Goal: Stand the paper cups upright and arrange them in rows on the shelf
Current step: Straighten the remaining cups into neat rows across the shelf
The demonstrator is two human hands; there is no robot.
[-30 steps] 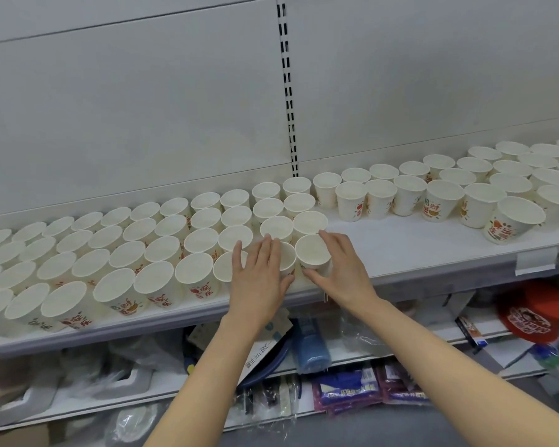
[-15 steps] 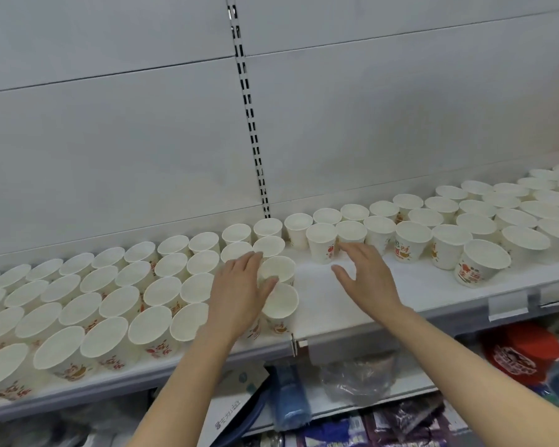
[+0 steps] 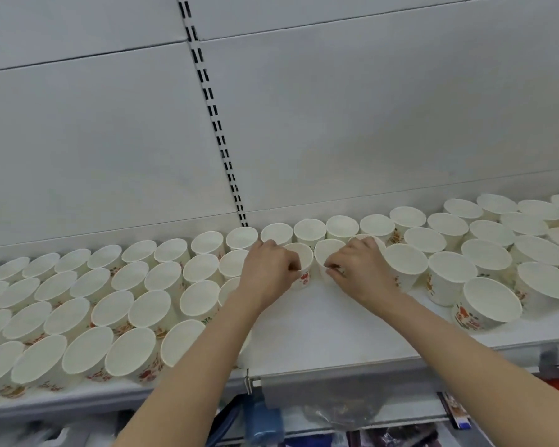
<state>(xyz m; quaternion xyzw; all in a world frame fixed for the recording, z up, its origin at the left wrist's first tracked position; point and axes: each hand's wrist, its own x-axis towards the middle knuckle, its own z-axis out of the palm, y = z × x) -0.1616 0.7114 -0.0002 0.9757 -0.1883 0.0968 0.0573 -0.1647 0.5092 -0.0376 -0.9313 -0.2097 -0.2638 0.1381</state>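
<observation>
Both hands have reached back, left hand [image 3: 267, 274] and right hand [image 3: 357, 269] each gripping a cup [image 3: 300, 258]

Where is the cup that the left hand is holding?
In the head view, the cup stands mid-shelf in the second row from the back wall, gripped by the left hand, right beside the cup the right hand holds.

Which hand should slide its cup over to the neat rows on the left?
Left, I'd say. The left hand already grips a cup right beside the tidy block. The right hand holds its own cup farther from that block and would have to cross over.
</observation>
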